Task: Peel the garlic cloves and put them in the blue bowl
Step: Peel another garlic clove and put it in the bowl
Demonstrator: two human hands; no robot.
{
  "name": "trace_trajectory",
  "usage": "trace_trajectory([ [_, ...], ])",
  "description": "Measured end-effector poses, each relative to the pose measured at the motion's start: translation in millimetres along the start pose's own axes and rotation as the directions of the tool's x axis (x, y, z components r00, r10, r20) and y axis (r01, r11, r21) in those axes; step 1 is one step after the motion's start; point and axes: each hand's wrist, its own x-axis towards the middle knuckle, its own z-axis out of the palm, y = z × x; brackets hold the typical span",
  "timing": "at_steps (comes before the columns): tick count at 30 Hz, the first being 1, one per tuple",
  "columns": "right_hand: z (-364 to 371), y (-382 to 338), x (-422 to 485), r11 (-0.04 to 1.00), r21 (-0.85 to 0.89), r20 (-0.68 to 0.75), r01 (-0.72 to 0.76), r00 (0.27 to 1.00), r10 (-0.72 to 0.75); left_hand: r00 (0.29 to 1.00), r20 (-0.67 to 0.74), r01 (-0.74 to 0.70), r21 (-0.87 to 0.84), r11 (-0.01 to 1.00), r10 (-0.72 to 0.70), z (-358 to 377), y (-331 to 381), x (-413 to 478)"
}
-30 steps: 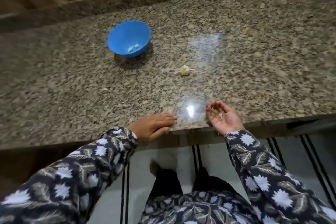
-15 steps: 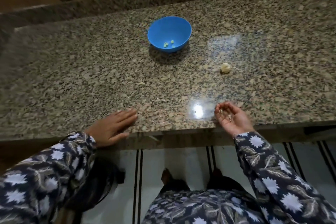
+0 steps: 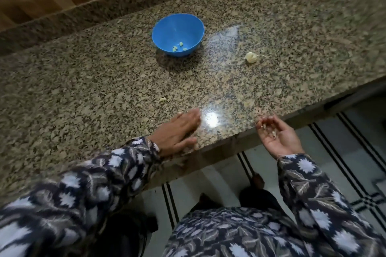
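The left hand (image 3: 177, 131) lies flat, fingers straight, on the tabletop (image 3: 83, 89) near its front edge. The right hand (image 3: 275, 133) sits palm up just off that edge, loosely cupped under garlic skins (image 3: 271, 132). This looks like clearing peel between cloves. The next move would be a reach to the unpeeled garlic (image 3: 251, 57), which lies well apart from both hands and to the right of the blue bowl (image 3: 158, 35) holding peeled cloves (image 3: 177, 47).

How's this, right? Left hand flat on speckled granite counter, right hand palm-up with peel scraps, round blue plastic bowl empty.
Not empty: the head view shows a few pale peeled garlic pieces in the round blue plastic bowl. The rest stands.
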Motion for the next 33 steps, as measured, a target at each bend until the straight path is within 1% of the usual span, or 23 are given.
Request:
trace_trajectory([
  [1,-1,1,-2,1.0,0.026,-0.006,0.01,1.0,-0.01,0.99,-0.051,0.13,-0.049,0.99,-0.132,1,0,-2],
  [2,-2,3,-3,0.999,0.042,-0.009,0.019,1.0,-0.019,0.969,-0.067,0.234,-0.064,0.97,-0.238,3,1,-3],
  [3,-2,6,-5,0.998,0.048,-0.006,0.027,1.0,-0.027,0.954,-0.059,0.29,-0.048,0.956,-0.293,6,3,-1],
  [4,-2,9,-6,0.998,0.048,0.0,0.034,0.999,-0.034,0.952,-0.042,0.303,-0.024,0.953,-0.304,9,8,3],
  [6,-1,14,-8,0.998,0.046,-0.001,0.044,0.999,-0.044,0.969,0.004,0.247,-0.012,0.969,-0.247,11,20,18],
  [8,-1,16,-10,0.998,0.04,-0.008,0.051,0.999,-0.051,0.992,0.059,0.113,-0.028,0.993,-0.111,11,35,35],
  [9,-1,16,-11,0.997,0.043,-0.012,0.057,0.998,-0.057,0.996,0.09,0.035,-0.065,0.997,-0.029,7,44,44],
  [10,-1,17,-12,0.997,0.045,-0.017,0.064,0.998,-0.063,0.992,0.117,-0.026,-0.136,0.99,0.042,3,51,54],
  [11,-2,17,-13,0.997,0.046,-0.02,0.07,0.997,-0.069,0.989,0.121,-0.058,-0.239,0.969,0.089,-3,59,65],
  [12,-2,16,-14,0.996,0.048,-0.026,0.077,0.997,-0.076,0.989,0.11,-0.061,-0.333,0.941,0.103,-8,63,78],
  [13,-3,17,-15,0.995,0.054,-0.037,0.086,0.996,-0.084,0.99,0.091,-0.067,-0.375,0.924,0.109,-12,64,91],
  [14,-3,16,-17,0.993,0.064,-0.052,0.096,0.994,-0.092,0.99,0.075,-0.089,-0.358,0.929,0.124,-14,63,105],
  [16,-4,15,-19,0.989,0.086,-0.088,0.119,0.99,-0.112,0.975,0.067,-0.193,-0.227,0.955,0.213,-13,60,122],
  [18,-6,14,-20,0.986,0.096,-0.111,0.139,0.986,-0.128,0.95,0.045,-0.301,-0.138,0.943,0.31,-7,53,123],
  [19,-8,14,-20,0.985,0.096,-0.107,0.14,0.986,-0.13,0.942,0.031,-0.328,-0.125,0.936,0.334,-6,50,116],
  [21,-10,16,-20,0.987,0.096,-0.084,0.129,0.989,-0.121,0.931,0.016,-0.361,-0.117,0.925,0.365,-5,36,94],
  [23,-7,19,-19,0.99,0.086,-0.062,0.113,0.992,-0.108,0.923,0.048,-0.376,-0.102,0.921,0.382,-6,21,69],
  [25,-1,23,-19,0.993,0.071,-0.039,0.09,0.995,-0.087,0.927,0.079,-0.363,-0.065,0.929,0.368,-6,9,46],
  [27,5,27,-19,0.997,0.058,-0.02,0.057,0.998,-0.056,0.932,0.043,-0.358,-0.019,0.933,0.359,-9,3,25],
  [31,14,35,-17,0.999,0.037,-0.001,0.018,1.0,-0.018,0.909,-0.062,-0.404,0.122,0.907,0.413,-13,6,0],
  [33,16,37,-16,1.0,0.007,0.008,-0.001,1.0,0.001,0.91,-0.077,-0.395,0.137,0.909,0.407,-13,12,-2],
])
